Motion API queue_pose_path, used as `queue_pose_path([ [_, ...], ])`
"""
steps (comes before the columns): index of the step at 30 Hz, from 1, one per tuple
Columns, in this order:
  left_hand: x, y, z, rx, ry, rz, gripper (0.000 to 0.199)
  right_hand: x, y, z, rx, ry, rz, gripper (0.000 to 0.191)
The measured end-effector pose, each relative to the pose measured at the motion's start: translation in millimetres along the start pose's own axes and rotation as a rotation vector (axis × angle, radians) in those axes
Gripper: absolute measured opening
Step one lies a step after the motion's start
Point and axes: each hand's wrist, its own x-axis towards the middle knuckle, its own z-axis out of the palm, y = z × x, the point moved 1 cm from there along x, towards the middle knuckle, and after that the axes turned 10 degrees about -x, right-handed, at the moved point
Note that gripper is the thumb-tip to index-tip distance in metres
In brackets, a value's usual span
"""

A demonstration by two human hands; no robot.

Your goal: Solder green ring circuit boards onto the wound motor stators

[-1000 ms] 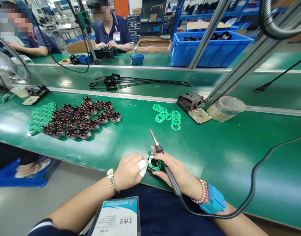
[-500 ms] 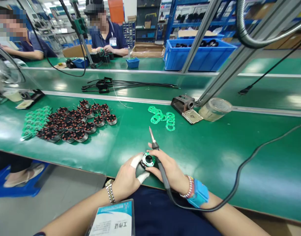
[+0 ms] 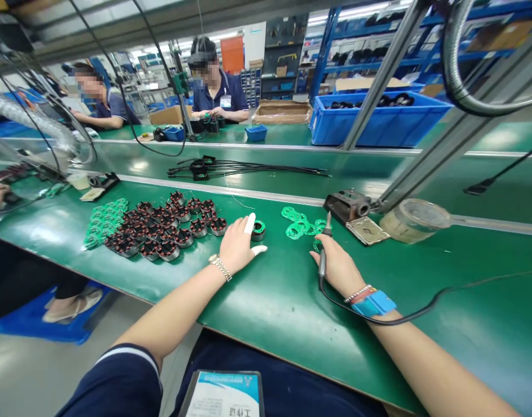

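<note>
My left hand (image 3: 237,247), with white covers on a finger and the thumb, lies beside a motor stator (image 3: 258,234) topped by a green ring-shaped circuit board. Its thumb is spread away and nothing is held; whether a fingertip touches the stator is hard to tell. In my right hand (image 3: 339,265) is a soldering iron (image 3: 322,265), its tip pointing up and away. Under and beyond these fingers lie loose green ring boards (image 3: 297,229), some partly hidden. Left of my left hand, many copper-wound stators (image 3: 167,249) stand in a cluster, with green boards (image 3: 105,221) at its far side.
A soldering iron stand (image 3: 348,205), a sponge tray (image 3: 368,230) and a clear tub (image 3: 416,220) stand at the back right. Black cables (image 3: 248,166) lie beyond the metal rail. A blue crate (image 3: 379,119) and co-workers are across the bench. The iron's cord trails right.
My hands have parted. The stator with its green board, held near my body before, now stands on the bench by my left hand. My right hand has moved forward to the loose boards with the iron.
</note>
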Motion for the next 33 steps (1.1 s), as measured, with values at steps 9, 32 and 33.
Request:
queue_pose_path([
  [9,-8,-54,-15.6,0.135,0.209,-0.116,0.022,-3,-10,2,-0.031,0.021,-0.076,0.027],
  [32,-113,-8,-11.3,-0.379,-0.236,0.051,0.068,-90,-68,-42,0.417,-0.157,-0.086,0.031],
  [33,-111,-4,-9.8,-0.411,-0.241,0.054,0.062,-90,-68,-42,0.423,-0.161,-0.080,0.031],
])
